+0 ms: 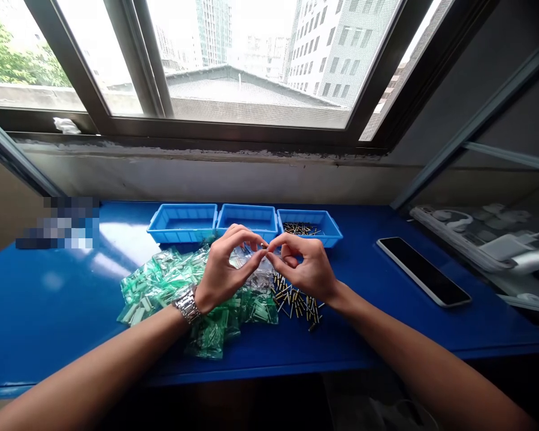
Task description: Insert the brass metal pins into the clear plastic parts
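My left hand [227, 260] and my right hand [305, 263] meet fingertip to fingertip above the table, both closed in a pinch. Between them is a small metal piece [264, 245], mostly hidden by the fingers; its kind is too small to tell. Below my right hand lies a loose heap of thin black, gold and silver metal pins [296, 302]. Under and beside my left hand spreads a pile of small green-tinted plastic bags [161, 278] with pale strips inside. Clear plastic packets [263, 278] show between the bags and the pins.
Three blue bins stand in a row behind: a left bin [182, 234], a middle bin [247, 209] and a right bin [335, 230] holding more pins. A phone [424, 269] lies at right on the blue table [72, 323]. Chargers and cables [485, 233] sit beyond it.
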`<state>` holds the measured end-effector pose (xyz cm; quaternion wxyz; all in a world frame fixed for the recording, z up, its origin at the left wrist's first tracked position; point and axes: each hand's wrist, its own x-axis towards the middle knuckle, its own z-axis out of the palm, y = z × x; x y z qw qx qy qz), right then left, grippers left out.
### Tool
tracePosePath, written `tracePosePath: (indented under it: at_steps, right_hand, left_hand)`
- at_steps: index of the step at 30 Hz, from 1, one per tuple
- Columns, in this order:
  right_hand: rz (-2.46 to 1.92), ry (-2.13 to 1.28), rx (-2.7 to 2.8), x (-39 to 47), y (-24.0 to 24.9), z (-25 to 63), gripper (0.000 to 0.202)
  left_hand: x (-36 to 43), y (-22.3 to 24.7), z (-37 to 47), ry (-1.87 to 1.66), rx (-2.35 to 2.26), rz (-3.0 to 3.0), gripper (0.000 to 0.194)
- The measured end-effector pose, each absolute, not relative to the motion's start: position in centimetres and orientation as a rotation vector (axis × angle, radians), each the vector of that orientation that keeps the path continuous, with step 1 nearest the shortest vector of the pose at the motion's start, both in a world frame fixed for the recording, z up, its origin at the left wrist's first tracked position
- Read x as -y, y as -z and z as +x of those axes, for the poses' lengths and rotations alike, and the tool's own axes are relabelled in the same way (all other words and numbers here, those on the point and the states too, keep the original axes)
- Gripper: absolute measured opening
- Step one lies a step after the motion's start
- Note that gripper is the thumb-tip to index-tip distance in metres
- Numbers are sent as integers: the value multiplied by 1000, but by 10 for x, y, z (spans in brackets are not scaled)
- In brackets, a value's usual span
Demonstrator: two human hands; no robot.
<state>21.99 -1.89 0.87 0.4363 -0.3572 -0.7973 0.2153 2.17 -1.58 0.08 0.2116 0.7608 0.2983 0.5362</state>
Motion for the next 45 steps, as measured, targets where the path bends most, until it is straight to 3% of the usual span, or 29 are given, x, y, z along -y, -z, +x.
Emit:
tracePosePath:
  at_steps: [15, 33, 41, 45]
  right_hand:
    - [-894, -388, 1887, 21, -11, 221, 7]
    - [-911, -491, 2146, 9, -13, 231, 10]
    - [-1367, -11, 2034, -18, -34, 283, 19]
    - [-1602, 25, 2067, -25, -39, 301, 21]
  left_hand:
    - [16, -1, 24, -1380, -897, 2122, 8]
    - [14, 0, 22, -1384, -897, 2147, 9]
    - [14, 1, 22, -1381, -973, 2121, 13]
    - [15, 2, 22, -1373, -958, 2137, 12]
